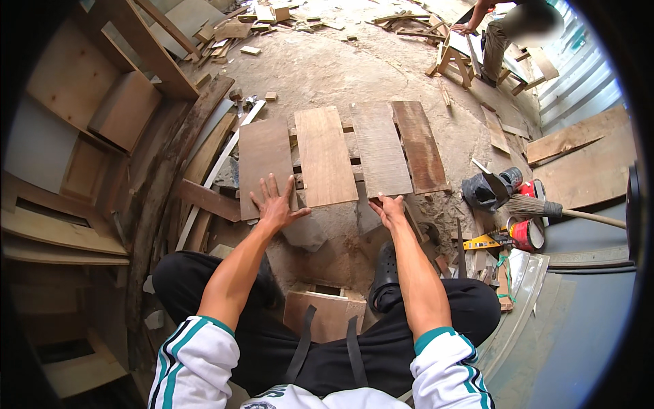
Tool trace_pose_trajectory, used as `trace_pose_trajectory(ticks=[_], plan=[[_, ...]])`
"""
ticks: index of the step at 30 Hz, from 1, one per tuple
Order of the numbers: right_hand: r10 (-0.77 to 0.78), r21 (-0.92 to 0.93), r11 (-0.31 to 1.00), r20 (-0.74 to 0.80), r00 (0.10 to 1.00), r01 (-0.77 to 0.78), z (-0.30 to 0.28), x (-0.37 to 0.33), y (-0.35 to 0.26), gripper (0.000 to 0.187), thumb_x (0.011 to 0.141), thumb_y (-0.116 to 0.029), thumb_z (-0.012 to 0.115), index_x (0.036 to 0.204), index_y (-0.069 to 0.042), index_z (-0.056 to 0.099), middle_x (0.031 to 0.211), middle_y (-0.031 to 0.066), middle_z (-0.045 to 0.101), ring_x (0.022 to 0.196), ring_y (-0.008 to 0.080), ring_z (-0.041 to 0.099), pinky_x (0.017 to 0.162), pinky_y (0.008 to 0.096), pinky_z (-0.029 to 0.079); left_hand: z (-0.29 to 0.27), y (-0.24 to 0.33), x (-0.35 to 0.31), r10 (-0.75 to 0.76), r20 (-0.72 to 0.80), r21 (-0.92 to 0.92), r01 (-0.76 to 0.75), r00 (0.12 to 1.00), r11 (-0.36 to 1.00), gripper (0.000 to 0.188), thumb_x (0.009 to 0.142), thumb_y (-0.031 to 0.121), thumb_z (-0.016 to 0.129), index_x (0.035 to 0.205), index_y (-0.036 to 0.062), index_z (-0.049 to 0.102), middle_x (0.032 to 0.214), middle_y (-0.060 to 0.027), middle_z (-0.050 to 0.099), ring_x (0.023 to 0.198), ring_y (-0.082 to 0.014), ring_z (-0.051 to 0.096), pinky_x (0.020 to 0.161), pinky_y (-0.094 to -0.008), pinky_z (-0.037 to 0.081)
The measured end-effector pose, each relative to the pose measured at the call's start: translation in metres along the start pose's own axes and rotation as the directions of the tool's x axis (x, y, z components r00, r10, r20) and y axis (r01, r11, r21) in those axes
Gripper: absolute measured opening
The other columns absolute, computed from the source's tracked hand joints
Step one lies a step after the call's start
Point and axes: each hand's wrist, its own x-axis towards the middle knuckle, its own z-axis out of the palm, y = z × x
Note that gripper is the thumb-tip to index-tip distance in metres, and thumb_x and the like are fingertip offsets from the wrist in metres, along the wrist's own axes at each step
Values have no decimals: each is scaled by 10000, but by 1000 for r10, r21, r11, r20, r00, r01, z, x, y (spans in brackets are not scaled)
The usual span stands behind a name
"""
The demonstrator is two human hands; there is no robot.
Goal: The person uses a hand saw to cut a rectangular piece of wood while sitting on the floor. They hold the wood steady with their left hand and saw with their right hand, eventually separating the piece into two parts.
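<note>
Four would be too exact a tally, so several flat wooden boards lie side by side across dark crosspieces in front of me. My left hand point(276, 204) rests with fingers spread on the near end of the brown leftmost board point(264, 153). At the near edge of the greyish board point(381, 146), my right hand point(388, 208) has its thumb and fingers closed on the rim; the fingertips are partly hidden. A pale tan board point(325, 157) lies between these two. The reddish-brown board point(420, 146) is rightmost, untouched.
Wooden cabinet frames point(102, 102) stand at left. On the right lie a broom point(535, 206), a yellow-handled saw point(487, 241), a red can point(526, 234) and a black bag point(485, 191). At far right another person point(497, 48) bends over a wooden bench. Scrap wood point(272, 17) is piled at the back.
</note>
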Motion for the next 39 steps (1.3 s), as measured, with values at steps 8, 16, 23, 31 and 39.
trace_pose_trajectory(ticks=[8, 16, 23, 31, 39], plan=[[-437, -726, 686, -356, 826, 51, 28, -37, -14, 895, 896, -148, 697, 1523, -2, 74, 1400, 310, 414, 1257, 412, 490, 1038, 563, 441, -2, -2, 3, 31, 56, 0, -31, 998, 1000, 1263, 626, 833, 696, 1606, 331, 76, 1641, -259, -75, 1487, -522, -103, 1081, -780, -19], [-432, -871, -340, 480, 764, 355, 50, -50, -20, 659, 858, -165, 601, 1495, -155, 434, 1587, 170, 270, 1447, 429, 257, 1174, 609, 194, -6, -13, 11, 54, 191, -3, -54, 980, 999, 1404, 579, 754, 802, 1592, 337, -76, 1608, -297, -181, 1461, -538, -187, 1057, -800, -16], [-224, -792, -494, 514, 828, 358, 66, -53, -19, 708, 806, -123, 629, 1484, -240, 459, 1584, 138, 279, 1439, 421, 265, 1161, 618, 218, -7, -20, 17, 45, 282, -41, -34, 958, 999, 1422, 574, 738, 815, 1586, 349, -105, 1595, -282, -249, 1438, -525, -269, 1056, -792, -54], [-182, -793, -515, 471, 863, 325, 74, -56, -25, 732, 805, -114, 669, 1488, -246, 443, 1573, 142, 283, 1431, 421, 273, 1142, 616, 260, -11, -22, 21, 39, 349, -57, -20, 936, 998, 1448, 576, 707, 835, 1573, 355, -155, 1587, -280, -274, 1432, -526, -285, 1050, -792, -61], [-108, -748, -584, 457, 883, 316, 77, -52, -31, 715, 846, -115, 640, 1505, -264, 408, 1594, 142, 229, 1426, 419, 268, 1124, 626, 279, -14, -22, 22, 37, 373, -50, -20, 927, 999, 1461, 578, 665, 861, 1569, 355, -168, 1581, -272, -295, 1426, -511, -309, 1052, -787, -61]])
